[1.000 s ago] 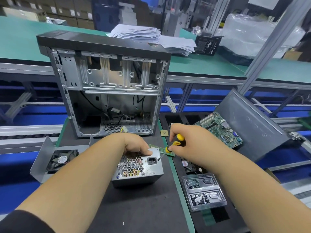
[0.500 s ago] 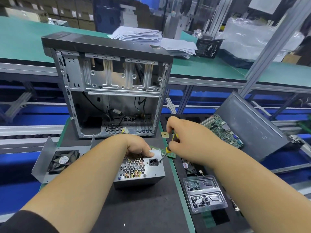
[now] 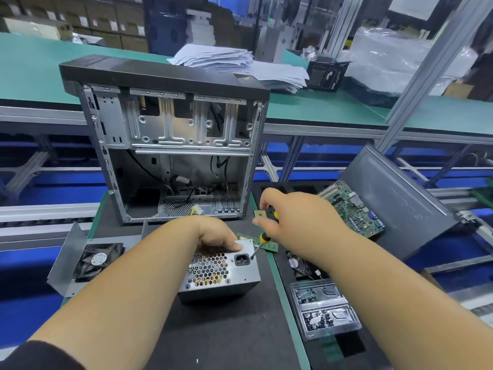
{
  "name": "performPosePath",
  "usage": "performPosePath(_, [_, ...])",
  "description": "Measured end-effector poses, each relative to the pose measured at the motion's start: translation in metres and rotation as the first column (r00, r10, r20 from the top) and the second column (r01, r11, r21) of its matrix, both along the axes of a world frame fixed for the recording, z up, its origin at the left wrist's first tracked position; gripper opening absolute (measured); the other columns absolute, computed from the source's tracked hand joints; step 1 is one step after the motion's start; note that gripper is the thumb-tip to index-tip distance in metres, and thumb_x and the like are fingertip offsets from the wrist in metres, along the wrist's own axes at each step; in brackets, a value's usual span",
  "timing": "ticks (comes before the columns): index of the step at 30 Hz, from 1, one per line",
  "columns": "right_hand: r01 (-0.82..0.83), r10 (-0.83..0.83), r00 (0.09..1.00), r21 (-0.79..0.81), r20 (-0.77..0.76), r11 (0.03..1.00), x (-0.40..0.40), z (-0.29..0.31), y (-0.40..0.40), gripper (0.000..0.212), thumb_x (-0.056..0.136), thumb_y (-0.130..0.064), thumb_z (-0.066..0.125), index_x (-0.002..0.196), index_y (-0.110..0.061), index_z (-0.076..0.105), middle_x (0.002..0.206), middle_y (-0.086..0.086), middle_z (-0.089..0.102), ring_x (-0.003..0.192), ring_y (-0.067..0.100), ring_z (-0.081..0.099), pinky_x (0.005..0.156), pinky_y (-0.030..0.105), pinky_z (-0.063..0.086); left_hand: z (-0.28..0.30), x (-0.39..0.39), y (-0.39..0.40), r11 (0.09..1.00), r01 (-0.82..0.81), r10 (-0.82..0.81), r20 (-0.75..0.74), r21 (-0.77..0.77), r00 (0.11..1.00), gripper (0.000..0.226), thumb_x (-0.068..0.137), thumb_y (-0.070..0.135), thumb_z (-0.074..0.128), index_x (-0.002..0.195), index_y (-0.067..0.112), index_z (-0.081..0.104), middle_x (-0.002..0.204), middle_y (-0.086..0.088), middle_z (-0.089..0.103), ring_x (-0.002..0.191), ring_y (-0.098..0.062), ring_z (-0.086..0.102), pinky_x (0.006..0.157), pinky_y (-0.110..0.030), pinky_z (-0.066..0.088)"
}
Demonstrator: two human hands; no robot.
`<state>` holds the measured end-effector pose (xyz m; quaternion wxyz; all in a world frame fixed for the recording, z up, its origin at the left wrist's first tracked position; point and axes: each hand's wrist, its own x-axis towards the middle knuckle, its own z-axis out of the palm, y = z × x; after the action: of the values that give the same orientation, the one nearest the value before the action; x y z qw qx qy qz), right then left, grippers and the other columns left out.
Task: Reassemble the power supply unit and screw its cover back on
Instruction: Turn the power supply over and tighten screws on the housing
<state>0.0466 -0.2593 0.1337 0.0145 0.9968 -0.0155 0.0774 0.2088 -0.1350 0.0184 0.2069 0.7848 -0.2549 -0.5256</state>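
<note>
The power supply unit [image 3: 220,273] lies on the black mat [image 3: 213,337] in front of the open computer case [image 3: 170,145], with its perforated face and power socket turned upward toward the camera.

The left hand [image 3: 217,236] rests on the far edge of the unit. Its fingers curl over that edge and grip the housing, with the thumb lying flat on the top face just left of the socket.

The right hand [image 3: 290,220] holds the screwdriver [image 3: 262,240] by its yellow-and-black handle, with the fingers gathered round the upper part of the handle. The shaft slopes down and to the left. Its tip meets the top right corner of the unit, just right of the socket. The unit therefore lies below and to the left of this grip, and only the tool tip touches it.

A green memory module [image 3: 260,243] lies on the mat just behind the unit, beneath the screwdriver. A fan in a metal bracket [image 3: 93,260] sits to the left. A motherboard [image 3: 352,209] leans on a dark side panel [image 3: 400,206] to the right. A clear screw tray [image 3: 324,309] sits near the right forearm.
</note>
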Motion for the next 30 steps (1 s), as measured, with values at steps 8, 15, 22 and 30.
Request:
performPosePath(8, [-0.075, 0.073, 0.997, 0.149, 0.017, 0.986, 0.003, 0.000, 0.001, 0.023, 0.093, -0.040, 0.053, 0.108, -0.030, 0.038, 0.076, -0.006, 0.054, 0.067, 0.018, 0.051, 0.055, 0.034, 0.041, 0.000, -0.003, 0.001, 0.998, -0.054, 0.053, -0.053, -0.012, 0.997, 0.036, 0.099, 0.030, 0.056, 0.123, 0.005, 0.064, 0.103, -0.012, 0.060, 0.090, -0.025, 0.051, 0.078, -0.036, 0.042])
performPosePath(15, [0.000, -0.003, 0.999, 0.055, 0.054, 0.999, 0.005, -0.007, 0.000, 0.022, 0.093, -0.047, 0.040, 0.102, -0.028, 0.047, 0.077, -0.006, 0.057, 0.068, 0.020, 0.054, 0.051, 0.030, 0.033, 0.002, -0.004, 0.000, 0.999, -0.032, 0.031, -0.055, -0.017, 0.998, 0.031, 0.098, 0.031, 0.056, 0.117, 0.008, 0.067, 0.105, -0.012, 0.065, 0.089, -0.026, 0.056, 0.082, -0.036, 0.046])
performPosePath(22, [0.018, -0.012, 0.995, -0.058, 0.100, 0.998, 0.006, -0.008, 0.000, 0.035, 0.096, -0.058, 0.037, 0.110, -0.028, 0.045, 0.064, -0.007, 0.053, 0.062, 0.019, 0.054, 0.050, 0.029, 0.036, 0.001, -0.002, 0.000, 0.999, 0.014, -0.015, -0.022, -0.041, 1.000, 0.020, 0.098, 0.033, 0.056, 0.097, 0.017, 0.068, 0.097, -0.005, 0.064, 0.087, -0.023, 0.055, 0.083, -0.035, 0.046])
performPosePath(30, [-0.039, 0.030, 0.995, 0.096, 0.091, 0.995, 0.005, -0.004, -0.001, 0.039, 0.095, -0.043, 0.049, 0.130, -0.031, 0.040, 0.074, -0.009, 0.055, 0.068, 0.017, 0.053, 0.053, 0.032, 0.039, 0.000, 0.000, 0.000, 0.999, 0.027, -0.027, 0.003, -0.027, 1.000, 0.031, 0.097, 0.038, 0.057, 0.110, 0.012, 0.069, 0.103, -0.006, 0.064, 0.091, -0.025, 0.055, 0.090, -0.040, 0.046])
